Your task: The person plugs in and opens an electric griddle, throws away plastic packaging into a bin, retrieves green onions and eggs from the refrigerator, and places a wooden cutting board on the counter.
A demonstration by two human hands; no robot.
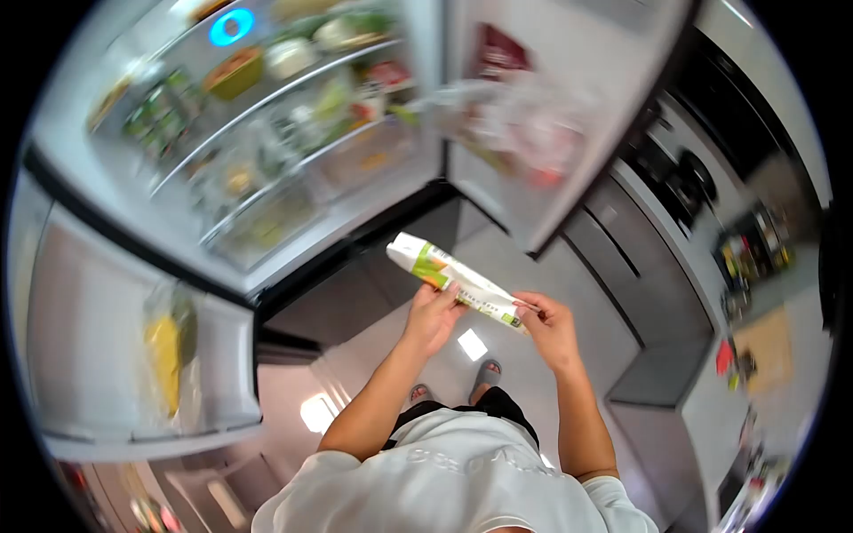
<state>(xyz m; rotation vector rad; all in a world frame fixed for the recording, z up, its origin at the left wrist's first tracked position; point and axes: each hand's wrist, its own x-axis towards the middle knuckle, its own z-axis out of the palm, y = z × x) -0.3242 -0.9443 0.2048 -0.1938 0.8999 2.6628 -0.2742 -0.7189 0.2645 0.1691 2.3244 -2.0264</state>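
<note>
Though mostly white, package (469,282) partly green.

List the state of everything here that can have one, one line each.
Left door: open
Right door: open
Blue ring: lit
Yellow bag: upright in left door
Packet: in both hands, tilted; sealed or not, cannot tell
Left hand: gripping packet
Right hand: pinching packet's end

head: worn on the head, facing forward and down
nearest: shirt (480,475)
farther: open fridge (306,169), floor (355,355)
</note>
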